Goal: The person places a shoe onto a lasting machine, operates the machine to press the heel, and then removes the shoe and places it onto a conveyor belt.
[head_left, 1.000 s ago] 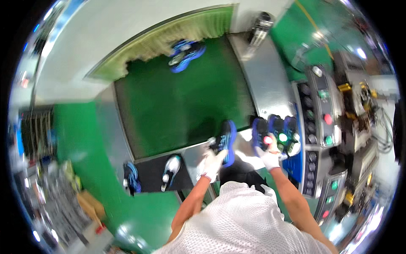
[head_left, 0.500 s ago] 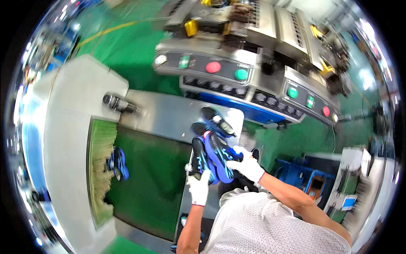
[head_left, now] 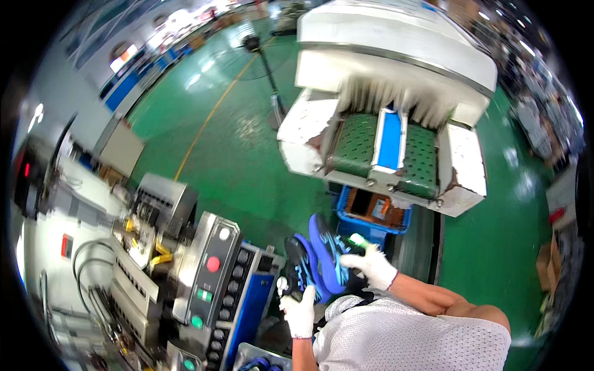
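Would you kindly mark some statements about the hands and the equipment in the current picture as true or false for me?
1. The left hand and the right hand both wear white gloves. True.
2. The left hand is empty. False: it holds a black-and-blue shoe.
3. A blue strip runs between two green belts of a white machine. True.
4. The right hand holds a plain white shoe. False: it holds a second black-and-blue shoe.
5. A red button sits on the control panel to the left of both hands. True.
6. The blue basket rests on top of the white machine. False: it shows below the machine's front edge.
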A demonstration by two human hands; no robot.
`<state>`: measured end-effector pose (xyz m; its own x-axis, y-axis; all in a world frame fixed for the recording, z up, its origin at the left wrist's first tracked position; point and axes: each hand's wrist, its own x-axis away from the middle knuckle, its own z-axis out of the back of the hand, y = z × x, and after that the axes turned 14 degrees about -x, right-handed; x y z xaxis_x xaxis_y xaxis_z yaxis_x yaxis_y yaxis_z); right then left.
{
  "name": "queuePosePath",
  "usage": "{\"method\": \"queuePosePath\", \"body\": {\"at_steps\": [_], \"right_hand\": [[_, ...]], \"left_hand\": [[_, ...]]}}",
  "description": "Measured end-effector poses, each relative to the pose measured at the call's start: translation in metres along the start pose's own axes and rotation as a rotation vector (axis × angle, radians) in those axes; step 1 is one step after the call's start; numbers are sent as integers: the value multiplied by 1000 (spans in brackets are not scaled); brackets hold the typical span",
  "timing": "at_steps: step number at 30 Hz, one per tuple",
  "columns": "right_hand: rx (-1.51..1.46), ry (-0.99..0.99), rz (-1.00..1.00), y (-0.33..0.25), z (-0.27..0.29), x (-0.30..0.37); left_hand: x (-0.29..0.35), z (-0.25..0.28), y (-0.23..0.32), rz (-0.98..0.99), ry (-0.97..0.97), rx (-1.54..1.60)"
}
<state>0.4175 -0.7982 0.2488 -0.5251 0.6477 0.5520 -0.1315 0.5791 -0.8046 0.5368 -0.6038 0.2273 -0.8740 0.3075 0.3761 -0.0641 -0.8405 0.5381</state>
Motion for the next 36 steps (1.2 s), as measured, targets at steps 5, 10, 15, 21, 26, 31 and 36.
{"method": "queuePosePath", "body": {"at_steps": [5,10,15,21,26,31,36], "right_hand": [[-216,378,382,-101,81,-9],[237,790,715,-161,164,-63],[426,829,740,-162,211,-177],[647,957,552,-211,193,-217],[361,477,1149,-163,61,-153],[695,-575,399,3,-26,-180],[1140,-1077,249,128,-86,-155]], "left_hand": [[-49,-1,179,-375,-159,138],[-123,-89,327,-893,-46,193],[-211,-176,419,-873,93,-16],[-250,-182,428,-967,113,147],[-178,-127,223,-930,-33,143],[-83,-53,-73,-123,-79,-231],[148,-8,-315,828,637,143]]}}
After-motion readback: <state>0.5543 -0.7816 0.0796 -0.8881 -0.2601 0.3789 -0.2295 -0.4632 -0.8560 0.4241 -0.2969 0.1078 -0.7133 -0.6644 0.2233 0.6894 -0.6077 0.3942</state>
